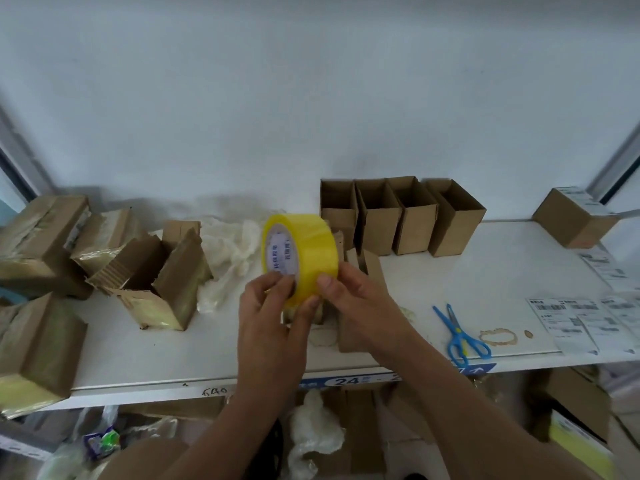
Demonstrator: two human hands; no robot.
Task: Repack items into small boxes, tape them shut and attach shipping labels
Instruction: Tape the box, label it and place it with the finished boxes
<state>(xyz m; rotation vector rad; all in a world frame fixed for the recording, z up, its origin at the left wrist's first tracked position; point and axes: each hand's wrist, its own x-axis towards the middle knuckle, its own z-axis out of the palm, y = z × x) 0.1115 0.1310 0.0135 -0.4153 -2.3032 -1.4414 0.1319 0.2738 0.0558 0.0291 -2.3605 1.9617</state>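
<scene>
Shelf-edge sticker [349, 380]: "24". Shelf edge [214, 390]: handwritten "640".

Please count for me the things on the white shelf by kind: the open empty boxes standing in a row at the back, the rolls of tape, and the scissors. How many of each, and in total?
Open boxes in the back row: 4
Yellow tape roll, held by left hand and right hand: 1
Blue scissors: 1
Total: 6
</scene>
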